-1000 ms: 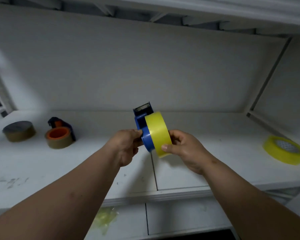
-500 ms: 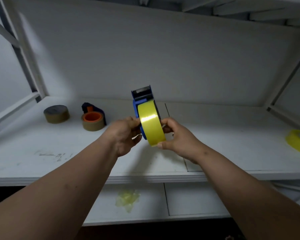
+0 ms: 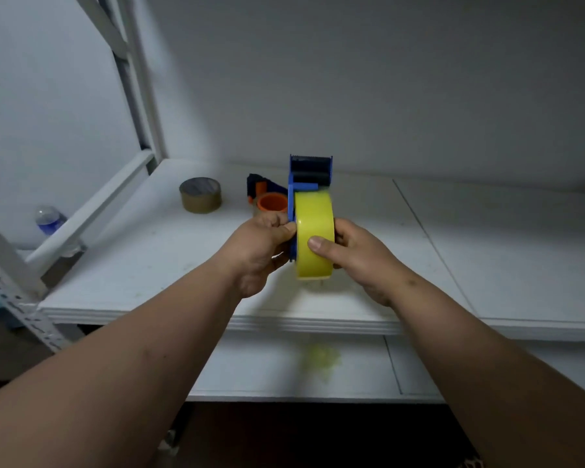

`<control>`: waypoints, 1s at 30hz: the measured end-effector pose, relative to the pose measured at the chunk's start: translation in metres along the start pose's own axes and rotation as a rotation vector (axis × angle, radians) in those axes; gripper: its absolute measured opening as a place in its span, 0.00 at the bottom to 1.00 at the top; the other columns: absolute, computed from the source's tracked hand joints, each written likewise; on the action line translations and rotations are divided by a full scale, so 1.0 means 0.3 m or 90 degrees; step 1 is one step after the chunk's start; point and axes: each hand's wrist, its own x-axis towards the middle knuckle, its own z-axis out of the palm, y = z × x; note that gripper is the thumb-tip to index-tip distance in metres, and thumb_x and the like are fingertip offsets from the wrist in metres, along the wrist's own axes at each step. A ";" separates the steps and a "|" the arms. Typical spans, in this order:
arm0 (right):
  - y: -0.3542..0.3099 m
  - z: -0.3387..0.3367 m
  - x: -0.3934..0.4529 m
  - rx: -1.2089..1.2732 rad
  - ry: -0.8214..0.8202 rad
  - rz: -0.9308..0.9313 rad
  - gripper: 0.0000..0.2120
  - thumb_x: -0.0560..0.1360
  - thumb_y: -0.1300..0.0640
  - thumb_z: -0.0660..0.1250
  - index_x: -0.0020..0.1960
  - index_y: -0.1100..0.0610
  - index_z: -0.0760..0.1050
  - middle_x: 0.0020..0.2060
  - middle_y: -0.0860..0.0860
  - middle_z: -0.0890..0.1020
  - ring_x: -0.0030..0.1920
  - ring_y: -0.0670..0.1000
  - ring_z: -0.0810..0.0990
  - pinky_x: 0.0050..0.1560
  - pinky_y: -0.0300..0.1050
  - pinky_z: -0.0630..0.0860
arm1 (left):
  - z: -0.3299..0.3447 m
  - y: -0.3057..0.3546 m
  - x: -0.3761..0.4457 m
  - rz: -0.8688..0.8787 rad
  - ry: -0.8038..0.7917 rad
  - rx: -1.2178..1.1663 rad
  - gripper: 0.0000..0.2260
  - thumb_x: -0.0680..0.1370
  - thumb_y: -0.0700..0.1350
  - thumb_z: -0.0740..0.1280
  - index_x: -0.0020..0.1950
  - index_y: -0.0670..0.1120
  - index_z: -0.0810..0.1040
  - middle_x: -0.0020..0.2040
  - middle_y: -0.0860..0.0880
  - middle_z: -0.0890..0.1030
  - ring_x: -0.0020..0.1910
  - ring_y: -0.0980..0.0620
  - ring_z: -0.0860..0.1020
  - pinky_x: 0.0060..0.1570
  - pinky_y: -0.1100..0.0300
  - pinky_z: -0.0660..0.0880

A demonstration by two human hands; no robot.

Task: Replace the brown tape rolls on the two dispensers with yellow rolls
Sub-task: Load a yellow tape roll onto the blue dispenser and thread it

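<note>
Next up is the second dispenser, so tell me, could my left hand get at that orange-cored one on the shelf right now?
Probably not yet. The left hand grips the blue dispenser with the yellow roll. The orange-cored dispenser lies just behind that hand on the shelf, nothing between; free the hand first.

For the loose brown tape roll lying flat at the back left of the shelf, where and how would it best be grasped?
Probably from above, across its outer rim. The brown tape roll lies flat on the white shelf, round face up, so its curved side wall is exposed all round. Thumb on one side and fingers opposite should suit it. Come from the left or front, since the second dispenser stands close on its right.
</note>
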 end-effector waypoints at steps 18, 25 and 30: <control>-0.005 0.168 0.204 -0.127 -0.001 -0.113 0.16 0.69 0.52 0.73 0.49 0.37 0.71 0.52 0.46 0.75 0.50 0.40 0.77 0.45 0.32 0.72 | -0.200 0.036 0.057 0.058 -0.011 -0.082 0.05 0.72 0.43 0.69 0.47 0.46 0.82 0.38 0.50 0.83 0.38 0.54 0.81 0.45 0.60 0.74; -0.054 0.157 0.263 -0.008 -0.153 0.008 0.15 0.67 0.50 0.73 0.54 0.48 0.79 0.51 0.47 0.84 0.53 0.48 0.82 0.53 0.41 0.77 | -0.296 0.001 0.070 0.074 -0.011 -0.039 0.19 0.71 0.26 0.67 0.62 0.29 0.71 0.52 0.33 0.79 0.52 0.40 0.78 0.52 0.49 0.75; -0.122 0.211 0.346 0.029 0.117 0.066 0.13 0.72 0.45 0.69 0.41 0.56 0.78 0.38 0.51 0.82 0.42 0.51 0.80 0.43 0.45 0.73 | -0.376 -0.011 0.074 0.030 -0.032 0.000 0.25 0.69 0.24 0.68 0.65 0.30 0.67 0.55 0.27 0.76 0.51 0.38 0.76 0.53 0.43 0.74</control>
